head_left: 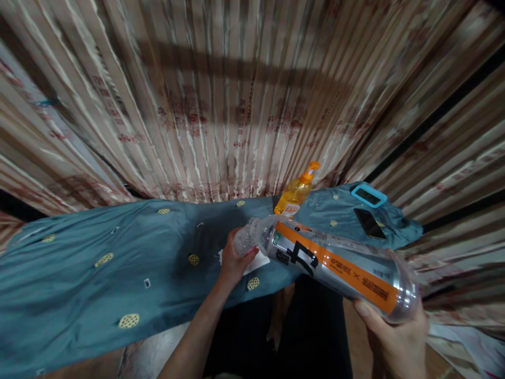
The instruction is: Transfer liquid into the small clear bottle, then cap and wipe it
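My left hand (232,258) grasps clear plastic (245,238) at the neck end of a large bottle (335,263); my right hand (398,331) grips its base. Already raised at the blue cloth (165,273), not yet set down; whether opened, I cannot tell.

The clear bottle (339,266) is orange-banded, the teal cloth (158,252) yellow-spotted.

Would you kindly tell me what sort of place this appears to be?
Probably a room in a home, perhaps a curtained-off corner: pleated, patterned curtains hang behind, a teal cloth with yellow motifs covers the surface, and an orange-topped pump bottle stands on it.
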The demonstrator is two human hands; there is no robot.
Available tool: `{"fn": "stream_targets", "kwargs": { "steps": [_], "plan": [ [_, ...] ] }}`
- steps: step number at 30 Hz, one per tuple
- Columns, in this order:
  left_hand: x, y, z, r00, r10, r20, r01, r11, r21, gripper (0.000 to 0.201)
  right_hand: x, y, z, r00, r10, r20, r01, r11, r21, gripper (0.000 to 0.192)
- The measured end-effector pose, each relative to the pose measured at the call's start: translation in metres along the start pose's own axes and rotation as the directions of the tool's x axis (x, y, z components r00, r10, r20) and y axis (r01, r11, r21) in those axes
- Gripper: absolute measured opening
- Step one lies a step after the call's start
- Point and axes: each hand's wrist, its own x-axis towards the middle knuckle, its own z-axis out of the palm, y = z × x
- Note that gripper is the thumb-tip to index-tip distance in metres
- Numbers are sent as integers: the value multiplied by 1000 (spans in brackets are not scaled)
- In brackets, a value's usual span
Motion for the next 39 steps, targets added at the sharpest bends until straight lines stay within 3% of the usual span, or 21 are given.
{"fn": "stream_targets", "kwargs": {
  "steps": [6, 18, 24, 29, 39],
  "plan": [
    [0, 0, 1, 1000, -7, -3, 7, 1000, 4, 58, 1, 3, 2, 999, 0, 39, -1, 1000, 29, 99],
    [-2, -1, 1, 1000, -14, 6, 14, 1000, -11, 59, 4, 6, 0, 999, 35, -12, -34, 999, 13, 102],
    [-1, 1, 0, 1000, -10, 29, 11, 999, -34, 59, 2, 15, -4, 1000, 15, 11, -14, 999, -44, 95],
    [-1, 1, -1, 1000, -13, 19, 13, 999, -30, 59, 1, 18, -4, 999, 5, 32, -3, 998, -61, 101],
    [-2, 3, -1, 999, -35, 27, 36, 999, -38, 60, -4, 18, -3, 999, 24, 25, -23, 999, -30, 96]
  ]
}}
